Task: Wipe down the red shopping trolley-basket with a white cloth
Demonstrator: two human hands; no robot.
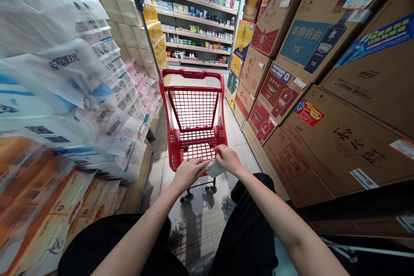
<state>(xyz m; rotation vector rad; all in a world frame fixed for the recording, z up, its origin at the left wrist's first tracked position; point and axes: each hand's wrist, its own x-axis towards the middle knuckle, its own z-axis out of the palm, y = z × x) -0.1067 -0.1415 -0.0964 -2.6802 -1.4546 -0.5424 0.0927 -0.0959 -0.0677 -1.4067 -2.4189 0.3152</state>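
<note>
A small red shopping cart (196,131) with grid-like plastic walls stands in the aisle right in front of me. At its near rim, my left hand (190,171) is closed with its fingertips on a small, crumpled white cloth or tissue (215,169). From the other side, my right hand (227,159) pinches the same white piece between thumb and fingers. Both hands partly cover it and the cart's near edge, so I cannot tell whether it touches the rim. The cart's handle bar (190,73) is at its far end.
Wrapped tissue packs (106,108) are stacked along the left. On the right, large liquor cartons (307,47) rise in piles. A dark pole (148,39) slants up beside the cart handle. Shelves of small goods (200,21) stand at the aisle's far end. Pale floor tiles (237,127) lie between.
</note>
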